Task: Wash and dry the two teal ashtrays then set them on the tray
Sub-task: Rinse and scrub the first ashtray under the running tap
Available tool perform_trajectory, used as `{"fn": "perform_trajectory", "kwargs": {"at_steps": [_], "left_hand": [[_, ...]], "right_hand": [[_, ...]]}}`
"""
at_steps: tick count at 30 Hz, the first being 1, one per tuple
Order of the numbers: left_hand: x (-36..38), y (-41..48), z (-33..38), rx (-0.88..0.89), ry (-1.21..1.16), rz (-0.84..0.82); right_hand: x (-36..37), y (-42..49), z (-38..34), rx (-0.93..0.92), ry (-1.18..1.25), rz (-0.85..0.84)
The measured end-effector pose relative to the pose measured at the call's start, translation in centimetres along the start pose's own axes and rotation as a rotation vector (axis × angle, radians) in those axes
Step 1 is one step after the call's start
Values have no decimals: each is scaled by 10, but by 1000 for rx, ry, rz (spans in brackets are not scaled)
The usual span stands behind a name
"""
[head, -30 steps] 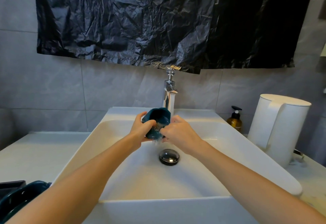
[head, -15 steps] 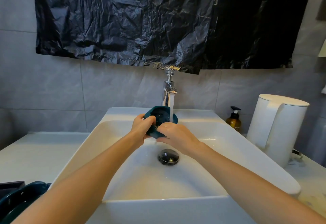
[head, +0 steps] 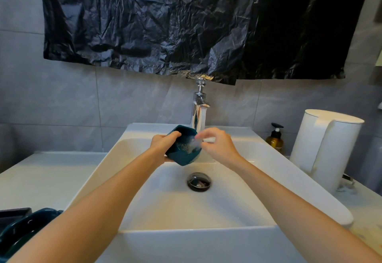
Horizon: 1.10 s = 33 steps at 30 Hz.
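White ceramic sink (head: 289,171) front edge fills the bottom of the frame, both forearms reaching over it. Bottom left corner: second teal ashtray (head: 22,229) sits on the tabletop (head: 41,175), partly cut off, next to a dark edge that may be the tray (head: 12,214); can't confirm. It looks unwashed as yet, judging by position only.

Mid frame: black drain plug (head: 199,181), then the hands just above it.

Change vs 0.5 s ago: first teal ashtray (head: 182,155) has tilted so its cavity faces the camera and takes the water stream directly; foam or splash visible inside. Right hand (head: 219,147) has come off the rim, its grip half loose, fingers (head: 203,134) in the stream at the ashtray's upper edge, holding nothing I can see. Left hand (head: 163,144) carries the ashtray alone, grip closed around its left wall, thumb over the rim.

Meaning: inside rinse or rub underway. My read: still step one, washing ashtray one; drying and tray placement not started.

Further back: chrome faucet (head: 199,109) running, centre frame. Right side: amber pump bottle (head: 275,140), white kettle (head: 328,149). Top: black plastic sheet (head: 186,24) on the grey tile wall.

Count: ashtrays 2 (one held, one bottom left), hands 2, faucet 1, bottle 1, kettle 1, drain plug 1.
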<state>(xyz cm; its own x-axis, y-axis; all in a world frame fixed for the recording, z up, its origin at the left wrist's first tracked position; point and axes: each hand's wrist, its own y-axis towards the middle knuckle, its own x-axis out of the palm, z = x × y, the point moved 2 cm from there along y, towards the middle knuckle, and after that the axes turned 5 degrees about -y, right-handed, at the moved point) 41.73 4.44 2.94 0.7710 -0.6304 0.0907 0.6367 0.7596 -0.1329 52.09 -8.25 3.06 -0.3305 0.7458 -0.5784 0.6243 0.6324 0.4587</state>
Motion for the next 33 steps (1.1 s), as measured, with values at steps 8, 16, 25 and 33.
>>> {"fn": "perform_trajectory", "kwargs": {"at_steps": [8, 16, 25, 33], "left_hand": [[8, -3, 4, 63, 104, -47], [17, -8, 2, 94, 88, -90], [10, -5, 2, 49, 73, -36], [7, -7, 4, 44, 70, -35]], "right_hand": [[9, 9, 6, 365, 140, -177], [9, 12, 4, 240, -352, 90], [19, 10, 15, 296, 38, -156], [19, 12, 14, 240, -66, -159]]}}
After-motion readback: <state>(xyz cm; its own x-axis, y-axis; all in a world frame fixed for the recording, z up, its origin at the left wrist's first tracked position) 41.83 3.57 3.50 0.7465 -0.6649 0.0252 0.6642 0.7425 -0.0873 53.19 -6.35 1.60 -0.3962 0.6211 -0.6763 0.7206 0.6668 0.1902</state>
